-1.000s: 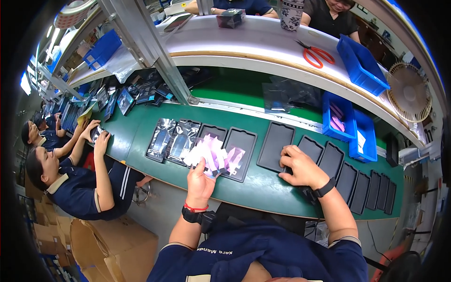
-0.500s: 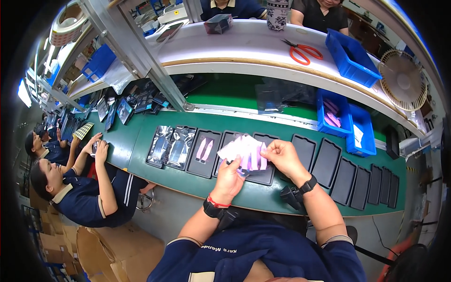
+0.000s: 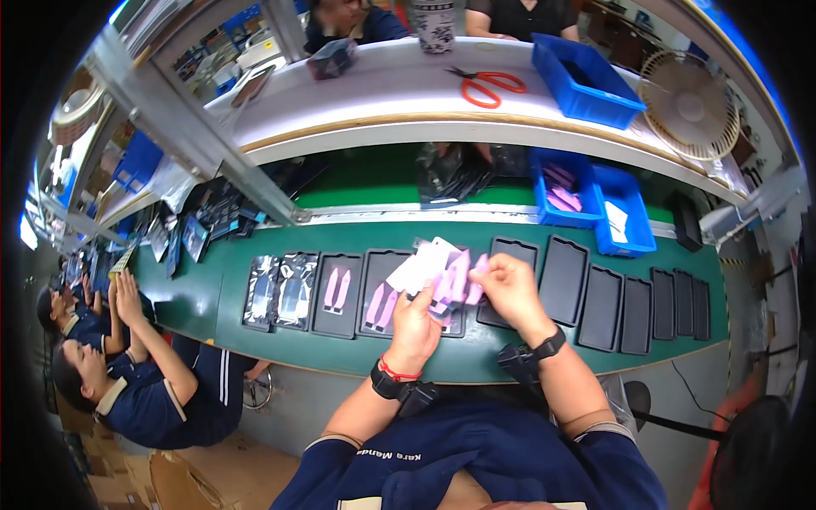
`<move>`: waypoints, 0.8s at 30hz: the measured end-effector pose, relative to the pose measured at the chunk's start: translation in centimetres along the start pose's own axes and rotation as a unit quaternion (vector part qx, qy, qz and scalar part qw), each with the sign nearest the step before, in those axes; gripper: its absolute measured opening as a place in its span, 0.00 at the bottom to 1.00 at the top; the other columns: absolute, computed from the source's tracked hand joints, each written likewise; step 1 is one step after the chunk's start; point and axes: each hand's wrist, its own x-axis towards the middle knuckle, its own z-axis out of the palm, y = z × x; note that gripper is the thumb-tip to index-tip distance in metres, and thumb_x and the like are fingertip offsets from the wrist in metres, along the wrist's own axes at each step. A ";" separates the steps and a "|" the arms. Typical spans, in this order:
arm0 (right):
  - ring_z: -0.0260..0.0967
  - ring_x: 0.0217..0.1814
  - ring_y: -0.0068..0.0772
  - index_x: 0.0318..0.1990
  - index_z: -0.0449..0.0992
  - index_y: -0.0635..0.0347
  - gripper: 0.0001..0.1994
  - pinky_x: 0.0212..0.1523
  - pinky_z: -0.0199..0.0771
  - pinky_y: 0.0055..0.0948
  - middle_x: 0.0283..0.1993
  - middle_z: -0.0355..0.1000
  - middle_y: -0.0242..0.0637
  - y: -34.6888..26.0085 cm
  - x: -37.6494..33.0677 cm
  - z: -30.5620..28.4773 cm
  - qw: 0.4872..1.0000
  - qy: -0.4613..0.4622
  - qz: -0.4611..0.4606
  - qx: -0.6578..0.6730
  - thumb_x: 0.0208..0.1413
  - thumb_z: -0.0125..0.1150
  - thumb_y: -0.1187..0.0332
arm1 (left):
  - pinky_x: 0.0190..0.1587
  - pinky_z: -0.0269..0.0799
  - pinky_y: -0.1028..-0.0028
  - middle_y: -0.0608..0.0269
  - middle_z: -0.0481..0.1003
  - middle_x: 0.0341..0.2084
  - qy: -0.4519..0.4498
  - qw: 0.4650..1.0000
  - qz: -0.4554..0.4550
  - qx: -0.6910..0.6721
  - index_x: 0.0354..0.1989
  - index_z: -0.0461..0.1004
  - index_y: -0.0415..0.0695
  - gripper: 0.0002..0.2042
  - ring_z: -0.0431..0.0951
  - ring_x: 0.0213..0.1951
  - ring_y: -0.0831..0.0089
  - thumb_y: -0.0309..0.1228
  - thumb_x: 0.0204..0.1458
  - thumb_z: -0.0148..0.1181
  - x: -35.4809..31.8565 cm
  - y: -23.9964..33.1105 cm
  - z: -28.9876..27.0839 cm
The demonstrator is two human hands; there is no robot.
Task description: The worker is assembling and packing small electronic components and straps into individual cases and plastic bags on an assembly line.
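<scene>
My left hand [image 3: 415, 333] is closed around a fanned bundle of white cards [image 3: 420, 267] and pink pointed strips [image 3: 452, 282], held above the row of black trays. At the bundle's right side, my right hand [image 3: 512, 289] pinches one pink strip [image 3: 478, 286] between thumb and fingers. Beside my left hand lies a black tray [image 3: 371, 270] with pink strips in it. Further left, another tray [image 3: 328, 320] carries two pink strips. A third tray, partly hidden, sits beneath the bundle.
Clear-wrapped trays [image 3: 294, 293] end the row at left; bare black trays [image 3: 564, 276] run to the right. Blue bins [image 3: 568, 212] with pink strips and white cards stand behind. Overhead, a shelf [image 3: 365, 98] bears orange-handled scissors [image 3: 489, 85]. A co-worker [image 3: 140, 382] sits at left.
The view has shifted, moving the trays leftward in it. Pink strips now show in the tray beside my left hand. Dark plastic bags behind look bunched up. The left co-worker's hands have risen.
</scene>
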 end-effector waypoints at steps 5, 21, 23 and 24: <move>0.72 0.20 0.43 0.29 0.72 0.68 0.15 0.22 0.70 0.33 0.21 0.72 0.49 0.0 -0.8 -6.0 0.931 0.111 -0.040 -0.347 0.47 0.67 0.63 | 0.45 0.76 0.60 0.52 0.69 0.50 -0.032 0.998 -0.050 0.017 0.57 0.60 0.39 0.18 0.74 0.47 0.56 0.26 0.59 0.45 1.0 -0.6 1.3; 0.72 0.24 0.28 0.30 0.74 0.68 0.12 0.26 0.70 0.29 0.24 0.73 0.42 0.0 -3.1 -14.0 0.851 0.285 -0.120 -0.424 0.44 0.67 0.68 | 0.46 0.74 0.59 0.49 0.71 0.46 -0.137 0.954 -0.254 0.087 0.57 0.59 0.39 0.18 0.74 0.48 0.58 0.24 0.58 0.46 1.8 -6.1 7.2; 0.70 0.23 0.24 0.32 0.74 0.67 0.13 0.24 0.69 0.25 0.23 0.73 0.37 -1.5 -4.4 -12.6 0.947 0.231 0.013 -0.221 0.48 0.66 0.64 | 0.45 0.75 0.59 0.50 0.72 0.46 -0.144 0.951 -0.256 0.101 0.56 0.60 0.39 0.18 0.74 0.48 0.59 0.24 0.57 0.48 1.6 -7.4 8.4; 0.70 0.22 0.23 0.32 0.74 0.67 0.11 0.22 0.69 0.25 0.24 0.73 0.35 -0.7 -4.7 -12.0 0.976 0.199 -0.002 -0.084 0.50 0.64 0.67 | 0.45 0.75 0.58 0.51 0.72 0.45 -0.165 0.942 -0.262 0.130 0.56 0.60 0.40 0.18 0.74 0.48 0.60 0.24 0.57 0.48 1.2 -8.0 8.9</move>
